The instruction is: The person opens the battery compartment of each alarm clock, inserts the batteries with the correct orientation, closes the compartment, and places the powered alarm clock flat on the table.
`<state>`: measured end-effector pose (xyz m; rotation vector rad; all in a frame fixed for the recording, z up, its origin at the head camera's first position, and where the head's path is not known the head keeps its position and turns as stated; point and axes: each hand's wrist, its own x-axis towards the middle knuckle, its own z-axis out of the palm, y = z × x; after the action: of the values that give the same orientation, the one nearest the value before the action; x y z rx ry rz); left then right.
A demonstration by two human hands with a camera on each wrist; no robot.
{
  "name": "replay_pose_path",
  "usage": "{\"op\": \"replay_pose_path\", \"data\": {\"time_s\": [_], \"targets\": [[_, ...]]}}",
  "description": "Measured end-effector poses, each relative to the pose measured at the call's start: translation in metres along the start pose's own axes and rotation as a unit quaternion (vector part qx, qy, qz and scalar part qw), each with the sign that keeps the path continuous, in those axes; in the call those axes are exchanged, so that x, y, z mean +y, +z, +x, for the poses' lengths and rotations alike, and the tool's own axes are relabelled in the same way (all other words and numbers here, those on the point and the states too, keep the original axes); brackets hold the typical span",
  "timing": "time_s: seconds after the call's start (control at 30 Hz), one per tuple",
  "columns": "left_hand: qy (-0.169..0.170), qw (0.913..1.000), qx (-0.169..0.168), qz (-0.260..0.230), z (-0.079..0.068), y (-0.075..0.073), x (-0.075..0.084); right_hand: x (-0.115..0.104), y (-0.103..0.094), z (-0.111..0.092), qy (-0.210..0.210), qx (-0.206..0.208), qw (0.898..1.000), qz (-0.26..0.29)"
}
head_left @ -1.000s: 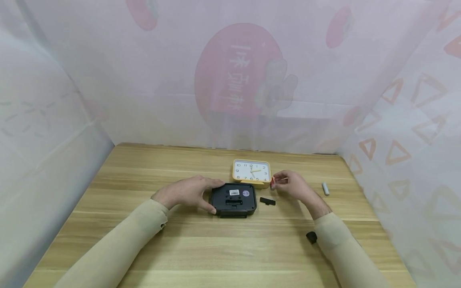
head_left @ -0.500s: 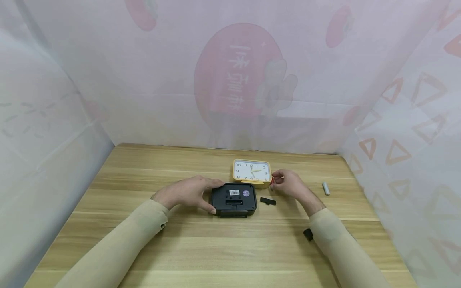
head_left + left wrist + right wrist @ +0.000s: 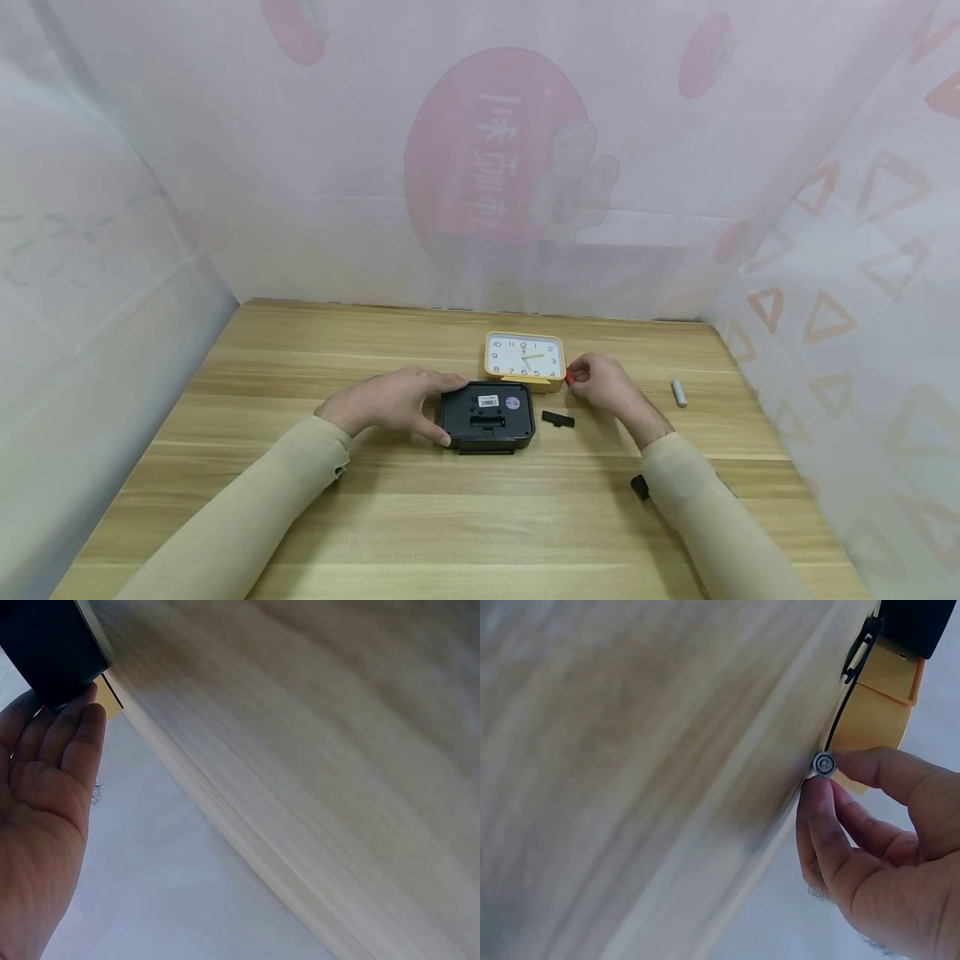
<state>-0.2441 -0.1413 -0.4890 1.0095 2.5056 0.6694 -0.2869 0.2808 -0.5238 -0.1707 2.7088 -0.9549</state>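
Note:
A black clock (image 3: 491,404) lies with its back up, an open battery slot in its middle. My left hand (image 3: 393,400) grips its left side, thumb at the near corner and fingers at the far edge; in the left wrist view that hand (image 3: 45,787) has its fingertips against the dark case. At the right of a yellow clock (image 3: 523,357), my right hand (image 3: 602,381) pinches a red battery (image 3: 569,377). Its round metal end shows between thumb and fingers in the right wrist view. A small black battery cover (image 3: 558,419) lies beside the black clock.
A grey-white battery (image 3: 678,393) lies on the wooden table (image 3: 450,517) at the right. Partly hidden by the right sleeve is a small black object (image 3: 640,487). Printed cloth walls (image 3: 337,250) stand around the table's back and sides.
The red battery has shifted and turned slightly within my right fingers, and less of it shows. My right forearm has moved a little to the left. The left hand and black clock have stayed put.

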Motion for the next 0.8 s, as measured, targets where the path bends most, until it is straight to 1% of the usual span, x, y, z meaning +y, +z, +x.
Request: {"op": "replay_pose_path", "data": {"time_s": [0.03, 0.07, 0.1, 0.13, 0.2, 0.23, 0.3, 0.33, 0.43, 0.6, 0.7, 0.8], "targets": [[0.0, 1.0, 0.0, 0.0, 0.0, 0.0, 0.0, -0.001, 0.0, -0.001, 0.005, 0.003, 1.0, -0.001], [0.0, 1.0, -0.001, 0.0, 0.0, 0.0, 0.0, -0.011, -0.002, -0.007, 0.021, 0.002, 1.0, -0.005], [0.0, 1.0, -0.001, 0.0, 0.0, 0.0, 0.0, -0.015, -0.003, -0.01, 0.021, 0.005, 1.0, -0.009], [-0.001, 1.0, -0.001, 0.001, 0.0, 0.0, 0.0, -0.027, -0.006, -0.018, 0.033, 0.006, 0.999, -0.014], [0.001, 1.0, 0.0, 0.002, 0.0, 0.0, 0.0, -0.027, -0.006, -0.02, 0.033, 0.01, 0.999, -0.016], [0.001, 1.0, 0.0, 0.002, 0.0, 0.0, 0.0, -0.038, -0.008, -0.028, 0.038, 0.013, 0.999, -0.017], [0.002, 1.0, 0.0, 0.002, 0.0, 0.0, -0.001, -0.039, -0.007, -0.03, 0.04, 0.019, 0.999, -0.022], [0.002, 1.0, 0.001, 0.002, 0.0, 0.0, -0.001, -0.045, -0.008, -0.034, 0.049, 0.017, 0.998, -0.025], [0.001, 1.0, 0.0, 0.002, 0.0, 0.001, -0.001, -0.046, -0.008, -0.036, 0.05, 0.026, 0.998, -0.025], [0.003, 1.0, 0.001, 0.005, 0.0, 0.001, 0.0, -0.046, -0.013, -0.038, 0.032, 0.037, 0.999, -0.012], [0.004, 1.0, 0.001, 0.005, -0.001, 0.0, 0.002, -0.048, -0.018, -0.041, 0.023, 0.04, 0.999, -0.016], [0.002, 1.0, 0.0, 0.005, -0.001, 0.0, 0.003, -0.052, -0.021, -0.043, 0.025, 0.04, 0.999, -0.015]]}}
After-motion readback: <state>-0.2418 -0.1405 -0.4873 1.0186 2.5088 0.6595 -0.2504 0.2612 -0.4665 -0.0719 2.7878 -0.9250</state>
